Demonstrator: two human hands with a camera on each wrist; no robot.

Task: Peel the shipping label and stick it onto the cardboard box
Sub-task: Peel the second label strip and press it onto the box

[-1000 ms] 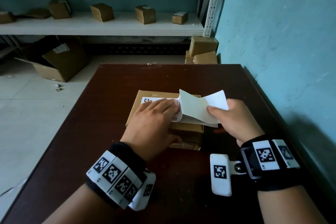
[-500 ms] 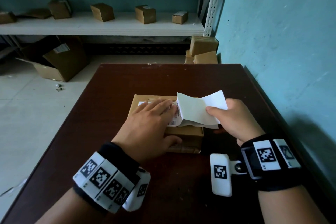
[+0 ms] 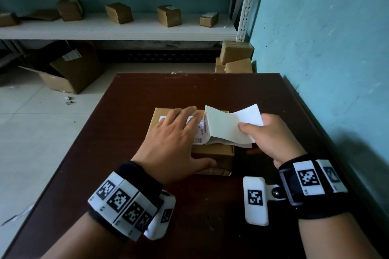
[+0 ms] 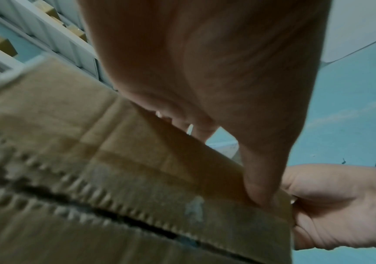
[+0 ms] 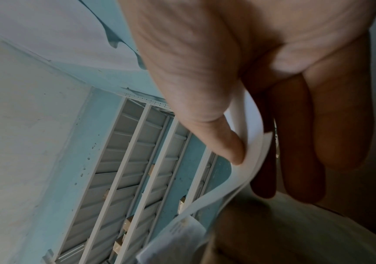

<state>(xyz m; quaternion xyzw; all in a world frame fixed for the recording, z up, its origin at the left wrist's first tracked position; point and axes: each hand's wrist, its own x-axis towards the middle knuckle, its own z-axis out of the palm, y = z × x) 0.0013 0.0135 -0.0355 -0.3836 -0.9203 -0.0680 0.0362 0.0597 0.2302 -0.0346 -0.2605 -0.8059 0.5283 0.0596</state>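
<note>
A small cardboard box [image 3: 212, 153] sits mid-table. The white shipping label [image 3: 201, 130] lies partly stuck on its top, barcode edge showing. My left hand [image 3: 174, 139] lies flat on the label with straight fingers, thumb along the box's front face. My right hand [image 3: 271, 134] pinches the pale backing sheet [image 3: 229, 126], which is folded up and back to the right of the box. In the left wrist view my palm [image 4: 205, 62] covers the box [image 4: 92, 160]. In the right wrist view thumb and fingers [image 5: 216, 139] pinch the curled sheet [image 5: 248, 160].
The dark brown table [image 3: 189, 90] stands against a teal wall [image 3: 326, 69] on the right. Behind it, a white shelf [image 3: 126, 29] carries several small boxes. An open carton [image 3: 69, 73] lies on the floor at left, and stacked boxes [image 3: 236, 57] sit past the far right corner.
My left hand has shifted on the label and its fingers now reach further toward the box's far edge. The right hand still holds the backing sheet in nearly the same place.
</note>
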